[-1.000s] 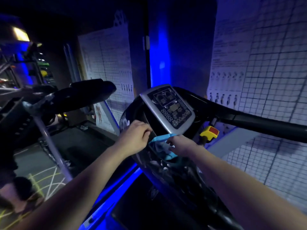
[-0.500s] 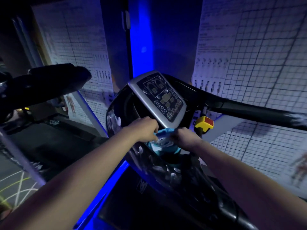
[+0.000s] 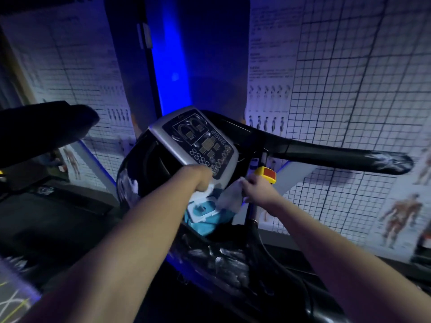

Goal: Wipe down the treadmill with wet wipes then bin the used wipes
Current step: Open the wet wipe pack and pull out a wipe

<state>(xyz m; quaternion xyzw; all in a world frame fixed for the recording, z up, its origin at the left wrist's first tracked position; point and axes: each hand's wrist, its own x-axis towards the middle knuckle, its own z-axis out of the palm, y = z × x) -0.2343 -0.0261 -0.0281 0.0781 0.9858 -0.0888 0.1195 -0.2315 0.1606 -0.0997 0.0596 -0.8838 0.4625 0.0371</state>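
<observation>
The treadmill's silver console [image 3: 196, 143] with its dark button panel faces me, black handlebars reaching left [image 3: 42, 129] and right [image 3: 338, 155]. Below the console a teal pack of wet wipes [image 3: 205, 217] rests on the black tray, its white lid flipped open. My left hand [image 3: 200, 178] grips the lid's upper edge, holding the pack. My right hand [image 3: 258, 187] pinches a white wet wipe [image 3: 229, 199] that hangs from the pack's opening, partly drawn out.
A yellow and red safety key [image 3: 267, 174] sits just right of the console. Gridded wall charts [image 3: 349, 89] with anatomy figures cover the walls behind. A blue light strip [image 3: 172, 66] glows at the corner. The dark running deck [image 3: 58, 220] lies lower left.
The view swung right and closer to the console. The pack's lid has been flipped open, and my right hand has drawn a white wipe up out of it.
</observation>
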